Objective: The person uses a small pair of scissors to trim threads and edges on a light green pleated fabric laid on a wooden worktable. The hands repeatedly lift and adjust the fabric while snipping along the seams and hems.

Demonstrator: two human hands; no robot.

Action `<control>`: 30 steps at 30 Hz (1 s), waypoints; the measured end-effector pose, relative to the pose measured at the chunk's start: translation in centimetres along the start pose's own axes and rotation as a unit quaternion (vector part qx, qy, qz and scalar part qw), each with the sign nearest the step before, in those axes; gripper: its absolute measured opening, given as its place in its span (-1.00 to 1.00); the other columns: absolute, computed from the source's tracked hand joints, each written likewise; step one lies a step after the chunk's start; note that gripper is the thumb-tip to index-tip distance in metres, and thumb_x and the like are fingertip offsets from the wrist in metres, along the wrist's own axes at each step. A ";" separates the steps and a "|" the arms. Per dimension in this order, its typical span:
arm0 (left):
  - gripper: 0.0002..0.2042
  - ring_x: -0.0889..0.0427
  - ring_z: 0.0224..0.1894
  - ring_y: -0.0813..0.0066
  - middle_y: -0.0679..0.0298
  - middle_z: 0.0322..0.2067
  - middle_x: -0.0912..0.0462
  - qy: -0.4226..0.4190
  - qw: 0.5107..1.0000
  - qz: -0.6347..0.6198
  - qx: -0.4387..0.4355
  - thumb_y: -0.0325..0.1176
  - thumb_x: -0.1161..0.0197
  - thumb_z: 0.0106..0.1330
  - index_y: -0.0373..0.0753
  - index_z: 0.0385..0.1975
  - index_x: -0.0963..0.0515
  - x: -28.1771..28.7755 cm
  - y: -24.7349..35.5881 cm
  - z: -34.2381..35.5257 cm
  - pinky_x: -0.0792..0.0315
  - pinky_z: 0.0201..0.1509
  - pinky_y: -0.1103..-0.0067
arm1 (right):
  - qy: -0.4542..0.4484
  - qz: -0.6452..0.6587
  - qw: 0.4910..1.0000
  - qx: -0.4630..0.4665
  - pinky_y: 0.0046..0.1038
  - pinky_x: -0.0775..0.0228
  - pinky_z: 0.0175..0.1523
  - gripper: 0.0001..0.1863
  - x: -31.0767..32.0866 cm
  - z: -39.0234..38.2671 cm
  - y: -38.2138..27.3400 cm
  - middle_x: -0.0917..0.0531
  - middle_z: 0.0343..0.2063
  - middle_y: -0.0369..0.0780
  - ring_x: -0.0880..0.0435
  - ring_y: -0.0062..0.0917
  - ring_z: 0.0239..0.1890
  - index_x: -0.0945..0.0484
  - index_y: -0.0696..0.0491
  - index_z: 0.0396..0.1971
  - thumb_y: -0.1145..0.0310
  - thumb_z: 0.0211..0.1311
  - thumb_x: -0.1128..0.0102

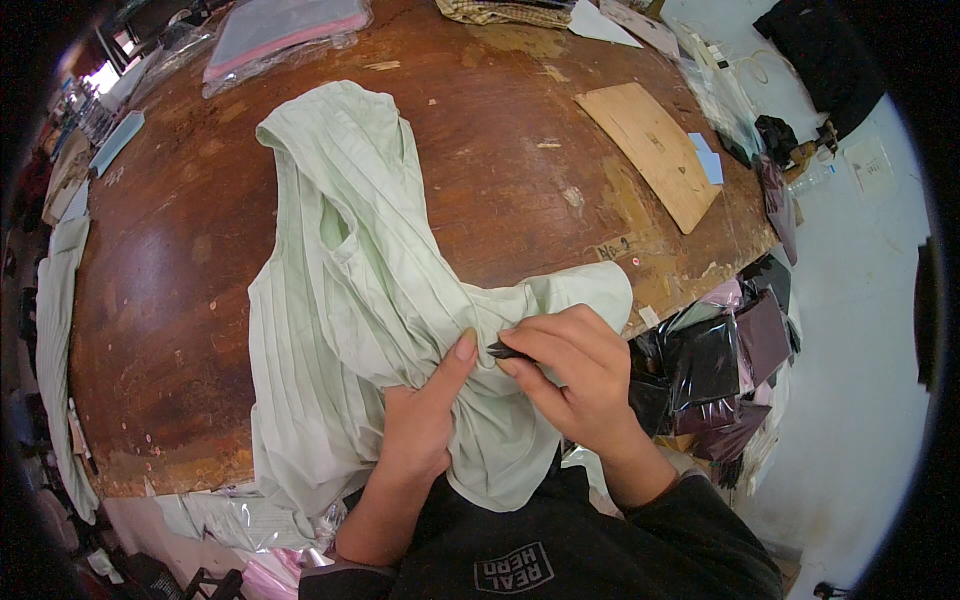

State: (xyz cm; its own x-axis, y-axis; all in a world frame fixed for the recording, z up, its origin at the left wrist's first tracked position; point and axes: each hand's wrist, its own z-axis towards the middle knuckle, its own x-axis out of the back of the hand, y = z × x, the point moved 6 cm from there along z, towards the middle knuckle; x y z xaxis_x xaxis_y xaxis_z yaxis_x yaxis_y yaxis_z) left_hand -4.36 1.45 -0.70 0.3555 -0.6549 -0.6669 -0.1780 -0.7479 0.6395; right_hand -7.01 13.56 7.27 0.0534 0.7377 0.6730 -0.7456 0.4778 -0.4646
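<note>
A pale green pleated garment (340,290) lies spread on a worn brown wooden table (180,260), its lower part hanging over the near edge. My left hand (425,415) pinches a fold of the fabric, thumb pointing up. My right hand (575,375) holds a small dark tool (503,351) between thumb and fingers, its tip against the cloth right beside my left thumb. What kind of tool it is cannot be made out.
A light plywood board (655,150) and a small blue card (708,158) lie at the table's right. A plastic-bagged pink item (280,30) sits at the far edge. Dark glossy bags (725,360) are piled below the right edge. More pale cloth (55,330) hangs at the left.
</note>
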 end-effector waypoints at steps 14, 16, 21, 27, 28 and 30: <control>-0.57 -0.49 -0.09 0.51 0.22 -0.08 -0.48 0.004 1.000 -0.004 0.025 -0.52 -0.18 0.21 -0.33 0.08 -0.27 0.3 -0.5 0.1 -0.40 -0.02 0.58 | 0.002 0.010 1.000 -0.011 -0.47 -0.39 -0.40 -0.75 -0.2 -0.1 0.1 -0.60 -0.44 -0.18 -0.55 -0.37 -0.47 -0.57 0.14 -0.41 0.52 -0.21 -0.33; -0.58 -0.49 -0.09 0.51 0.22 -0.08 -0.48 -0.001 1.000 -0.005 0.011 -0.52 -0.19 0.21 -0.34 0.07 -0.28 0.2 -0.3 0.1 -0.40 -0.02 0.58 | 0.007 0.012 1.000 -0.017 -0.47 -0.39 -0.39 -0.77 -0.3 -0.2 0.1 -0.60 -0.45 -0.18 -0.55 -0.35 -0.47 -0.58 0.14 -0.42 0.52 -0.20 -0.33; -0.59 -0.49 -0.09 0.51 0.22 -0.09 -0.49 0.021 0.999 0.011 -0.021 -0.52 -0.21 0.19 -0.35 0.04 -0.32 0.2 0.2 -0.1 -0.38 0.00 0.59 | 0.018 0.102 0.987 -0.120 -0.53 -0.35 -0.43 -0.74 0.5 -1.0 0.5 -0.59 -0.42 -0.15 -0.53 -0.49 -0.50 -0.52 0.21 -0.28 0.50 -0.03 -0.26; -0.61 -0.48 -0.11 0.54 0.26 -0.12 -0.50 0.031 0.997 0.055 -0.052 -0.54 -0.25 0.15 -0.36 -0.01 -0.37 0.4 0.6 -0.2 -0.35 -0.01 0.61 | -0.087 0.497 0.737 -0.450 -0.72 -0.24 -0.59 -0.71 -1.2 -3.7 1.0 -0.59 -0.40 -0.22 -0.44 -0.74 -0.62 -0.44 0.25 -0.14 0.38 0.21 -0.11; -0.61 -0.48 -0.11 0.55 0.26 -0.12 -0.50 0.031 0.996 0.055 -0.056 -0.55 -0.26 0.14 -0.36 -0.01 -0.37 0.3 0.6 -0.2 -0.35 -0.01 0.62 | -0.089 0.489 0.734 -0.464 -0.71 -0.23 -0.60 -0.71 -1.4 -3.8 1.2 -0.58 -0.41 -0.18 -0.44 -0.71 -0.64 -0.44 0.28 -0.15 0.39 0.20 -0.10; -0.61 -0.48 -0.11 0.56 0.26 -0.13 -0.50 0.032 0.997 0.051 -0.058 -0.56 -0.26 0.13 -0.35 -0.02 -0.38 0.3 0.7 -0.3 -0.35 -0.01 0.62 | -0.096 0.480 0.729 -0.478 -0.70 -0.23 -0.62 -0.71 -1.7 -3.9 1.5 -0.57 -0.44 -0.14 -0.45 -0.68 -0.65 -0.44 0.30 -0.17 0.40 0.20 -0.09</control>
State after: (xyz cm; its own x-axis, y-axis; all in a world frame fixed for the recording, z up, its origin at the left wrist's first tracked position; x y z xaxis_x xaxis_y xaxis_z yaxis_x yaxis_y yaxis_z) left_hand -4.12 0.77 -0.35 0.3992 -0.7153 -0.5735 -0.1106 -0.6585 0.7444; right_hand -5.65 14.88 3.21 -0.3497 0.9149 -0.2015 0.4312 -0.0338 -0.9016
